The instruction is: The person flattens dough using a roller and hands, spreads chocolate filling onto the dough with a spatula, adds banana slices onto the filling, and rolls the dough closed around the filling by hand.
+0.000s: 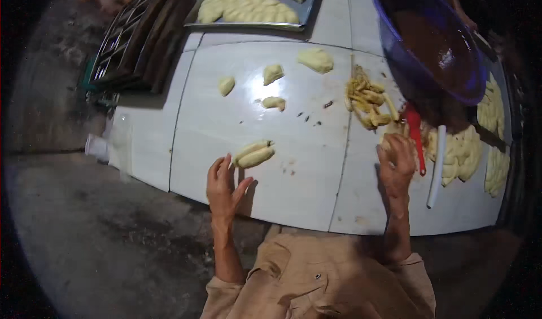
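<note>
On the white tiled table (305, 200), a pale, elongated dough-like piece (254, 154) with a lengthwise groove lies by my left hand (224, 186). That hand is open, thumb and fingers apart, its fingertips beside the piece's left end. My right hand (397, 158) is at the near side of a heap of yellow-brown strips (370, 99). Its fingers are curled down, and what is under them is hidden. Just right of it lie a red long-handled tool (415, 133) and a white rod (436, 169). Smaller dough lumps (273, 74) sit farther back.
A purple tub (480, 90) of brown mixture stands at the back right, with another person's arm (460, 9) beyond. Shaped dough (463, 155) lies along the right side. A metal tray (248, 25) of dough is at the back; dark slatted racks (141, 37) stand left.
</note>
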`<state>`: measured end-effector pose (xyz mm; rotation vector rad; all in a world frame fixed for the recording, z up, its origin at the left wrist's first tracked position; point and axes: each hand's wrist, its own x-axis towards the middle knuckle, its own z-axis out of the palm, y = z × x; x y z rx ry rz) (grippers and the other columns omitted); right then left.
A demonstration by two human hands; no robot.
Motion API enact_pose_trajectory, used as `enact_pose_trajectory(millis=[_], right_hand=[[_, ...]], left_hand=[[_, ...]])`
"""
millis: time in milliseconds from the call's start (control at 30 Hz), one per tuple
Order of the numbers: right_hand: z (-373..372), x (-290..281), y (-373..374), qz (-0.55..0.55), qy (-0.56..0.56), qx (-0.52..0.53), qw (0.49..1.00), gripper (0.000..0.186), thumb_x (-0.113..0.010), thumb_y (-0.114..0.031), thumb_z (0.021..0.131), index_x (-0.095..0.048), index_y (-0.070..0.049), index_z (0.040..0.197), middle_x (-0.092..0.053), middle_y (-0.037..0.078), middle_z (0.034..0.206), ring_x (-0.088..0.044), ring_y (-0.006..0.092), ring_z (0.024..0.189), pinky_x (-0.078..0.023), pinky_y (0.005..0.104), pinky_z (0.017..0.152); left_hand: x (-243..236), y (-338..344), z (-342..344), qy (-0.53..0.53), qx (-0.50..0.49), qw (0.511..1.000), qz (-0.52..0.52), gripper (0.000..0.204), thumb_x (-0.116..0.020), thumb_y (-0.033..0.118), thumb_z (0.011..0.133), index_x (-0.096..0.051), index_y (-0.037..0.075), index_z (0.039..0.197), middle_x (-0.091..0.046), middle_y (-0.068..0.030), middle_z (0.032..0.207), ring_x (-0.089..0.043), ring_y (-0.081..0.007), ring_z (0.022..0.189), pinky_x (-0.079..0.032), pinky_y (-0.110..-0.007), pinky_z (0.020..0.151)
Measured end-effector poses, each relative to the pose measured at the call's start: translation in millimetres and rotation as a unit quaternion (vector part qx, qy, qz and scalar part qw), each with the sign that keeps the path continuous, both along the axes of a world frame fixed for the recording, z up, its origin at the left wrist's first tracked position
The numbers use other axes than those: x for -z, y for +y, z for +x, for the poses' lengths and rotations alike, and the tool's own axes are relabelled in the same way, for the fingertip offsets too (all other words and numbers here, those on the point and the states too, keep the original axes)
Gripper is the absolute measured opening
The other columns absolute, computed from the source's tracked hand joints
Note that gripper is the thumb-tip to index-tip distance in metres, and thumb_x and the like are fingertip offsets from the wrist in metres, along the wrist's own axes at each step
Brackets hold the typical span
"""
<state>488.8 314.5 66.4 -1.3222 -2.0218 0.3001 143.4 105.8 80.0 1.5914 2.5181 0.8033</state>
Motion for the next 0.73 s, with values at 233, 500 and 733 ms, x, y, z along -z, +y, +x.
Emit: enact_pose_trajectory(millis=[233, 500, 733], right_hand=[[-164, -15, -35, -0.038, -0.049, -0.387, 0.92, 0.06, -0.084, -0.028, 0.077, -0.062, -0.009, 0.13, -0.062, 0.02, 0.128, -0.059, 0.0375, 0.12, -0.047, 0.0481, 0.1], [-242, 13, -46, 0.033, -0.109, -0.474, 0.873, 0.063, -0.074, -0.04, 0.085, -0.057, -0.005, 0.135, -0.063, 0.014, 0.121, -0.062, 0.0298, 0.106, -0.047, 0.043, 0.089], [-252, 15, -51, 0.022, -0.179, -0.456, 0.871, 0.07, -0.076, -0.05, 0.083, -0.058, -0.005, 0.133, -0.067, 0.01, 0.109, -0.064, 0.026, 0.098, -0.048, 0.0416, 0.083]], left_hand=[[3, 3, -41, -0.061, 0.057, 0.995, -0.057, 0.083, -0.086, 0.039, 0.077, -0.052, 0.009, 0.146, -0.062, -0.014, 0.127, -0.066, -0.0316, 0.107, -0.058, -0.041, 0.085], [-9, 25, -69, -0.161, 0.166, 0.969, -0.084, 0.043, -0.075, 0.017, 0.086, -0.063, 0.006, 0.126, -0.066, -0.0135, 0.11, -0.068, -0.0318, 0.091, -0.057, -0.041, 0.079], [1, 23, -95, -0.182, 0.237, 0.951, -0.079, 0.042, -0.074, 0.018, 0.085, -0.06, 0.006, 0.123, -0.065, -0.0118, 0.108, -0.067, -0.032, 0.094, -0.056, -0.043, 0.077]])
